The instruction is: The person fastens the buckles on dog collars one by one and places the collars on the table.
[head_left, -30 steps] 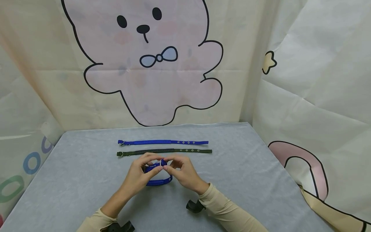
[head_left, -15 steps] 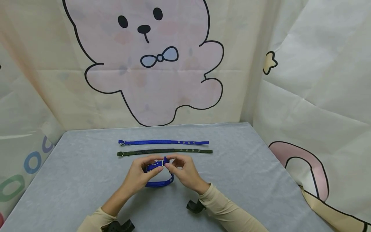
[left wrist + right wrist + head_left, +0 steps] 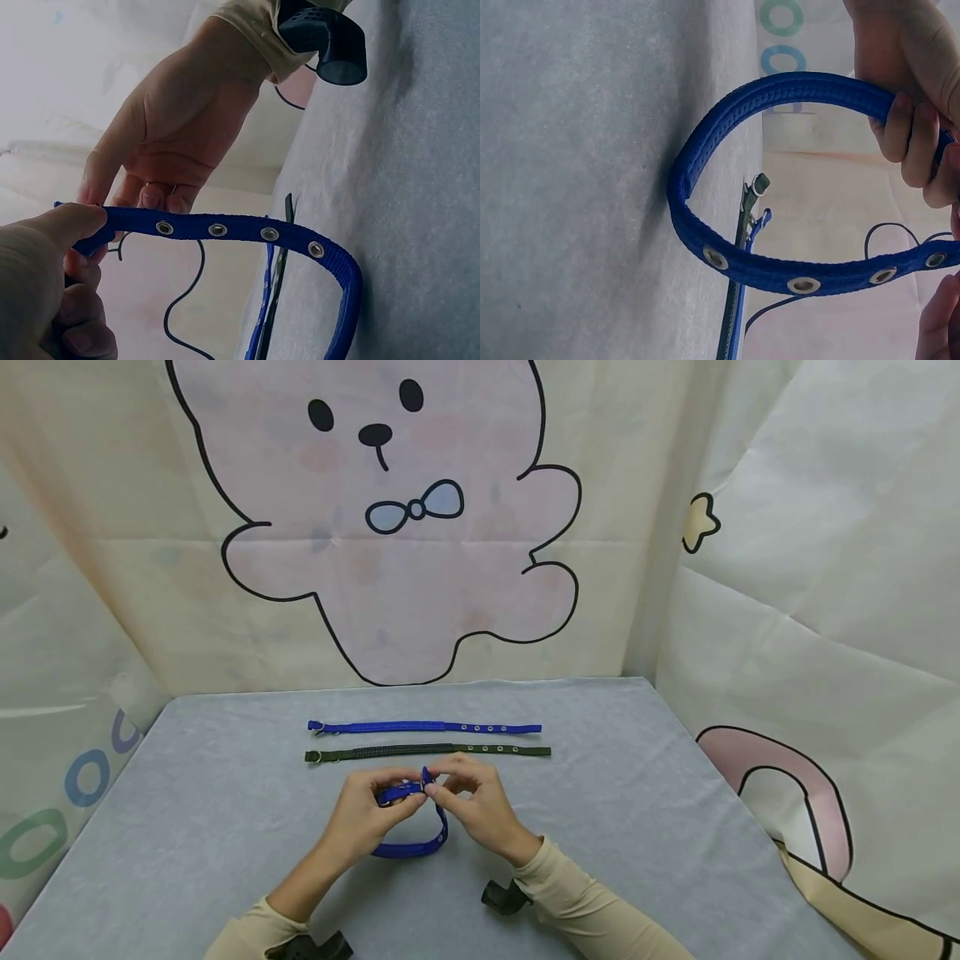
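- Head view: the left hand [image 3: 363, 814] and right hand [image 3: 480, 806] meet above the near middle of the tabletop [image 3: 600, 810], both clamped on a looped blue collar [image 3: 411, 850]. The left fingers pinch its buckle end; the right fingers pinch the strap beside it. The loop hangs toward the near side; whether it touches the cloth cannot be told.
- Beyond the hands, a green collar [image 3: 408, 751] lies flat, left to right, with a flat blue collar [image 3: 405, 727] parallel just on its far side. A bear-printed backdrop [image 3: 412, 602] rises behind.
- Left wrist view: the strap runs right from the pinching fingers, showing four metal eyelets [image 3: 217, 229], then bends down.
- Right wrist view: the left fingers curl over the band at upper right; the right hand is partly cut off at the right edge.
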{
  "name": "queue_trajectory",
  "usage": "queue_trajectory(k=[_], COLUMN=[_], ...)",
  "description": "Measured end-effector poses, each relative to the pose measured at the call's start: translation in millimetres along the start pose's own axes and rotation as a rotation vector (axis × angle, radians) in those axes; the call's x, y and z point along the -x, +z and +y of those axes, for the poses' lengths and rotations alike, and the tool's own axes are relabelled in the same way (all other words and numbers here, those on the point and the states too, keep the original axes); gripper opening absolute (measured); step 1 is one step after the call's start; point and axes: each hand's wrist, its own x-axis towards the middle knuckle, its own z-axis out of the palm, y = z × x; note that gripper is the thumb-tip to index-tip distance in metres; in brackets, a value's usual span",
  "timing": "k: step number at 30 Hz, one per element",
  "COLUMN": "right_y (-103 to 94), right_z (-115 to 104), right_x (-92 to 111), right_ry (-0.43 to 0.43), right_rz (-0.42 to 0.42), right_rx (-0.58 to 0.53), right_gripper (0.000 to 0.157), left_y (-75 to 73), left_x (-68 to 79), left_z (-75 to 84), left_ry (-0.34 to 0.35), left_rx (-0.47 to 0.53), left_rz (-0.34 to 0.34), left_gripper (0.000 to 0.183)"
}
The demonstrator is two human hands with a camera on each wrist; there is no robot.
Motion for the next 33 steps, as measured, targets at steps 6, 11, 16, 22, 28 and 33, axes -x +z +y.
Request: queue_trajectory(k=[6,11,16,22,28,33], right_y=[-0.1,-1.6,-2.6,-2.9,-1.4,-1.7], right_z=[1.7,0.4,-2.3,-5.0,-2.6,-0.2], right_x=[0.5,0.2,-0.5,-1.6,-1.7,-2.4], right_ry=[-0.018,-0.021,-0.026,-0.023,-0.066,-0.053], right_rz=[-0.013,-0.014,-0.014,0.022,0.038,0.035], right_rx=[-0.009,-0.003,0.004,0.038,0.083,0.025], right_gripper=[0.02,0.021,0.023,0.021,0.02,0.027], left_y=[1.4,3.7,5.4,7.0,6.4,3.3], left_x=[0.3,1.8,1.5,1.6,1.5,1.4], left_z=[0.0,1.0,-0.6,-1.1,0.1,0.6], left_ry=[-0.02,-0.042,-0.052,-0.069,-0.052,-0.081], left_rx=[-0.032,-0.099,-0.141,-0.167,-0.182,-0.102], left_rz=[-0.024,-0.062,-0.061,-0.057,-0.072,-0.096], left_gripper=[0.018,0.019,0.022,0.019,0.019,0.023])
